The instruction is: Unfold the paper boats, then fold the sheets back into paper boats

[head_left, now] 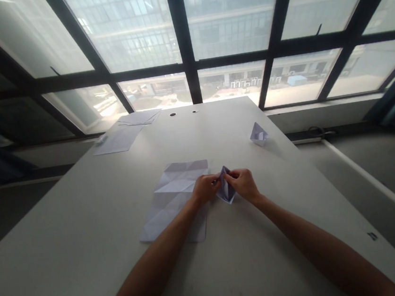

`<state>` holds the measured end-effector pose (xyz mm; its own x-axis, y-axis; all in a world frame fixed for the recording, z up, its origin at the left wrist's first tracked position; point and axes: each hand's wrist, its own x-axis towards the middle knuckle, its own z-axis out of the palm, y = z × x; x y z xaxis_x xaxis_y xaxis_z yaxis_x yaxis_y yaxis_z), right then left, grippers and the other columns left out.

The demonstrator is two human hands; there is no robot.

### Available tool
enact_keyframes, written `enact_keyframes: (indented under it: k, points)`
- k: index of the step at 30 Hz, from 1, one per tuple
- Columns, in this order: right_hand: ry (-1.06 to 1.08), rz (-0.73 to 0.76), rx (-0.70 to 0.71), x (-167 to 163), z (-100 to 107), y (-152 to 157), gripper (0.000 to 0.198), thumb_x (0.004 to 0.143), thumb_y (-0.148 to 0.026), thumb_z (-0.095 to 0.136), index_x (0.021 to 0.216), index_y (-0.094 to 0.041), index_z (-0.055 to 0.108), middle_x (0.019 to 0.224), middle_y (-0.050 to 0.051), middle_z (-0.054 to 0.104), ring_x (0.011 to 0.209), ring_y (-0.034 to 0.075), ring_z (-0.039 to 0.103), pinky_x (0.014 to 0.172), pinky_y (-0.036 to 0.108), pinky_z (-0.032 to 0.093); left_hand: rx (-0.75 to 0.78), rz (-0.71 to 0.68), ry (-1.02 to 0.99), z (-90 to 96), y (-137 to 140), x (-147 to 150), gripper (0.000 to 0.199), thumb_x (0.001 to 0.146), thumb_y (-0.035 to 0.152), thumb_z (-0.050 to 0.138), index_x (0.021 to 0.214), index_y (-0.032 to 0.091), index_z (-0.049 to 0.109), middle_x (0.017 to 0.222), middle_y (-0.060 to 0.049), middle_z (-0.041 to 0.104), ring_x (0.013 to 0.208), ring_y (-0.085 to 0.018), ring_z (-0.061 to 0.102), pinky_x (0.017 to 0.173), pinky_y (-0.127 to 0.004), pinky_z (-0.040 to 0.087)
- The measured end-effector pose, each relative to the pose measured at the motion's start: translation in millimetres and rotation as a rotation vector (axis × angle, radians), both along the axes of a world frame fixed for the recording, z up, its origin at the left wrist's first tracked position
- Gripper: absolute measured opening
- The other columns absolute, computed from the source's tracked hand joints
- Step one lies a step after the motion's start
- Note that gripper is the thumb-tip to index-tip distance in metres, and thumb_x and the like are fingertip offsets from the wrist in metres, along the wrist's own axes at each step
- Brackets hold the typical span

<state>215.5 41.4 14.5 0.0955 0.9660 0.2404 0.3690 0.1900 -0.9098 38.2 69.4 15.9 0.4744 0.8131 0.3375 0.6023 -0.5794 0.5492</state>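
Note:
Between my two hands is a folded paper piece [227,193], diamond-shaped and parted along its middle. My left hand [206,188] pinches its left side, the fingers closed. My right hand [243,183] grips the opposite side, thumb and fingertips pressed together on the paper. Under my left forearm lies a creased paper sheet [173,188], spread flat with fold lines across it. Farther off to the right stands a folded paper boat [258,134], apart from both hands.
The white table [94,212] reaches up to the windows [226,21]. At its far left lie several paper sheets [118,139]. A small dark sticker [372,236] is near the right edge. A round hole [173,114] sits at the far end.

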Motion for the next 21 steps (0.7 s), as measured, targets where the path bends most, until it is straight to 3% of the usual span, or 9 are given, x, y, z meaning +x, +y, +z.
enact_keyframes:
  k: [6, 9, 13, 17, 21]
  points:
    - [0.115, 0.003, 0.058, 4.6, -3.5, 2.8, 0.028, 0.08, -0.04, 0.062, 0.067, -0.017, 0.071, 0.06, 0.002, 0.065, 0.054, 0.015, 0.055, 0.05, 0.024, 0.038, -0.061, -0.033, -0.094, -5.0, 4.0, -0.4, 0.032, 0.089, 0.031, 0.05, 0.089, 0.016, 0.078, 0.069, -0.001, 0.07, 0.061, -0.015, 0.058, 0.061, -0.022, 0.039]
    - [0.291, 0.072, 0.006, 11.9, -0.5, 5.3, 0.021, 0.076, -0.035, 0.063, 0.065, -0.017, 0.066, 0.057, -0.001, 0.059, 0.051, 0.012, 0.05, 0.048, 0.023, 0.036, -0.147, -0.031, -0.192, -10.1, 9.1, -2.8, 0.041, 0.092, 0.04, 0.047, 0.08, 0.014, 0.076, 0.056, 0.002, 0.058, 0.053, -0.013, 0.049, 0.053, -0.021, 0.032]
    - [0.646, 0.065, -0.086, 29.2, 0.7, 13.4, 0.02, 0.071, -0.03, 0.061, 0.058, -0.021, 0.049, 0.047, -0.008, 0.038, 0.042, 0.008, 0.031, 0.041, 0.021, 0.024, -0.327, -0.012, -0.381, -13.3, 14.1, -7.2, 0.055, 0.087, 0.057, 0.052, 0.061, 0.012, 0.067, 0.049, 0.002, 0.048, 0.051, -0.011, 0.041, 0.049, -0.022, 0.028]
    - [0.886, 0.014, -0.168, 43.7, -5.9, 22.9, 0.022, 0.066, -0.032, 0.06, 0.062, -0.023, 0.04, 0.053, -0.008, 0.038, 0.046, 0.008, 0.036, 0.042, 0.02, 0.031, -0.513, 0.039, -0.619, -12.9, 15.2, -8.4, 0.057, 0.077, 0.066, 0.062, 0.068, 0.01, 0.069, 0.054, -0.001, 0.053, 0.053, -0.013, 0.047, 0.05, -0.023, 0.032]
    - [0.766, -0.06, -0.187, 40.8, -13.4, 25.7, 0.022, 0.068, -0.037, 0.058, 0.066, -0.023, 0.042, 0.058, -0.006, 0.047, 0.049, 0.01, 0.045, 0.043, 0.02, 0.037, -0.587, 0.061, -0.7, -13.5, 15.0, -7.2, 0.057, 0.075, 0.067, 0.064, 0.071, 0.01, 0.069, 0.057, -0.002, 0.055, 0.052, -0.013, 0.048, 0.05, -0.024, 0.032]
